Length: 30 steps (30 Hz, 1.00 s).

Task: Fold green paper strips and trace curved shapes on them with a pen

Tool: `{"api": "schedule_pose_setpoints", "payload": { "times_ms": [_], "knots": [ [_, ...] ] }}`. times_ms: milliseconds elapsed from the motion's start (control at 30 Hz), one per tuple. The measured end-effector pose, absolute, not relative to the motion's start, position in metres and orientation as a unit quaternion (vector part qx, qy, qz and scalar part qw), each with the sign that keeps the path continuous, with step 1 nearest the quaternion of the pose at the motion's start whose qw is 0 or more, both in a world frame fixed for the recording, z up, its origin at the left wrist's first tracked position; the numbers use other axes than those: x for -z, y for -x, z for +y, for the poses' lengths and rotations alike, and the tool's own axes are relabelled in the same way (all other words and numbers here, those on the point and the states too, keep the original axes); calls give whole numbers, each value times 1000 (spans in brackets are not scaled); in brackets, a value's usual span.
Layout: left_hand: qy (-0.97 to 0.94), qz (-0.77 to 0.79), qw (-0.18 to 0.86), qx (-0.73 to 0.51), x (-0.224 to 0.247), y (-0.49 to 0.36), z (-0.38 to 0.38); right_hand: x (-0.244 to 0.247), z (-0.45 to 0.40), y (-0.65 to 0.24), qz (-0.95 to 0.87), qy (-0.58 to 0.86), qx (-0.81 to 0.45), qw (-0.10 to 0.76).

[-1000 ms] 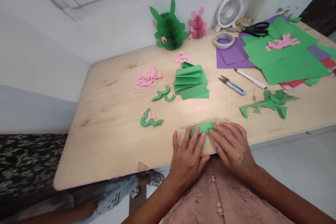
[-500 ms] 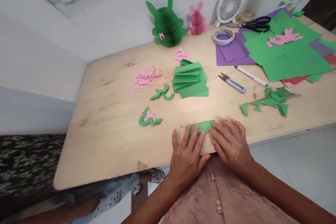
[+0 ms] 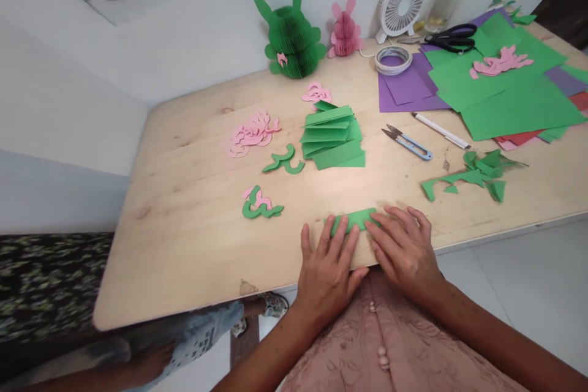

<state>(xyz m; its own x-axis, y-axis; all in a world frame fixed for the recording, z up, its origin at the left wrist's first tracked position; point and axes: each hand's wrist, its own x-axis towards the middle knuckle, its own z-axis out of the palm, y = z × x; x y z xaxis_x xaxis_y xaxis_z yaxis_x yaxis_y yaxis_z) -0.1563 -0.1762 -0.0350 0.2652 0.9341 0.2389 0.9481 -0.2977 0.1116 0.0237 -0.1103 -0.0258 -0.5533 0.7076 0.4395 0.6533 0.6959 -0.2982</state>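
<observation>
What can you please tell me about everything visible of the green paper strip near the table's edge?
The green paper strip is a narrow, bright rectangle that looks like craft paper. It lies on the pale wooden tabletop, close to the near edge, its right end angled slightly farther away. The left grip has fingers resting across its left part, with green visible between them; the right grip touches its right end. Whether it is folded or layered cannot be told.

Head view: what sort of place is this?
Likely a papercraft workspace, home or shop unclear: a green paper strip, black-handled scissors and a green paper rabbit share one wooden table.
</observation>
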Motion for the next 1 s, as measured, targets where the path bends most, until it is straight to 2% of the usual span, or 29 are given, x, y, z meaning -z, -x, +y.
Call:
{"api": "schedule_pose_setpoints", "payload": {
  "times_ms": [1000],
  "knots": [
    [794, -596, 8, 120, 35, 157, -176, 24, -110, -23, -882, 387, -36, 264]
  ]
}}
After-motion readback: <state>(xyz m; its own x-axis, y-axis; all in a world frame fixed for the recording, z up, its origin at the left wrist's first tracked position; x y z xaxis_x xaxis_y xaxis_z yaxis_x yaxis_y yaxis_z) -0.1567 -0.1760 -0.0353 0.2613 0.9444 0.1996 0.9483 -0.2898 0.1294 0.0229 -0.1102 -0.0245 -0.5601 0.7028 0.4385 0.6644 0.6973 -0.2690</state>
